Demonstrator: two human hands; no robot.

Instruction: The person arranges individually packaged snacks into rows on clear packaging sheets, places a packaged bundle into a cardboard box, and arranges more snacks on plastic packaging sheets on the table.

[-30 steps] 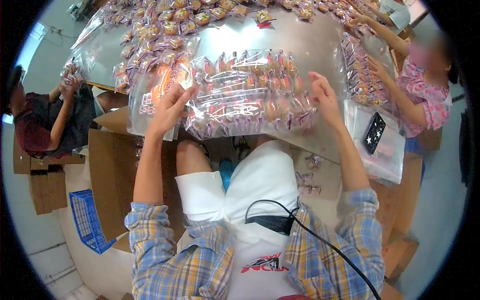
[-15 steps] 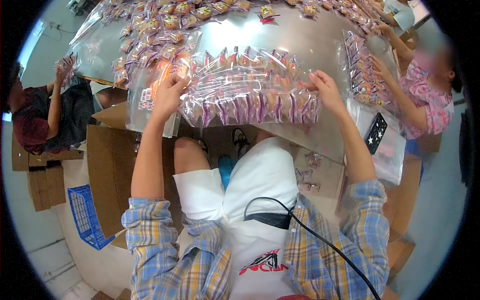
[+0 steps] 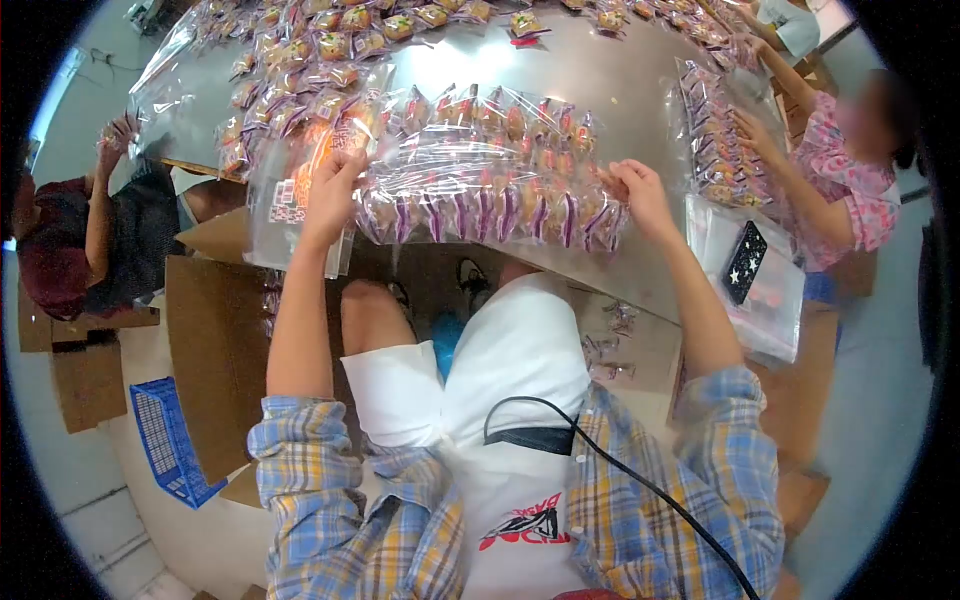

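Observation:
A large clear plastic bag [image 3: 490,165] filled with rows of small wrapped snacks spans the space between my hands at the table's near edge. My left hand [image 3: 338,190] is closed on its left side, fingers pinching the film. On the opposite side, my right hand [image 3: 640,195] pinches the bag's upper right corner between thumb and fingers. The snack packets inside have purple-edged wrappers and stand in lines. Beside my left hand lie flat printed clear bags [image 3: 292,190] with orange lettering, partly under the filled bag.
Many loose wrapped snacks [image 3: 335,45] cover the metal table [image 3: 590,65]. At right, a co-worker's hand [image 3: 758,138] touches another filled bag [image 3: 712,135]. A black star-patterned phone [image 3: 745,262] rests on stacked clear bags [image 3: 780,325]. Cardboard boxes [image 3: 215,350] and a blue crate [image 3: 170,440] stand at left.
The filled bag stays stretched between both hands, its near edge slightly higher. The whole view has shifted a little. At right, the co-worker's hands remain by the other bag.

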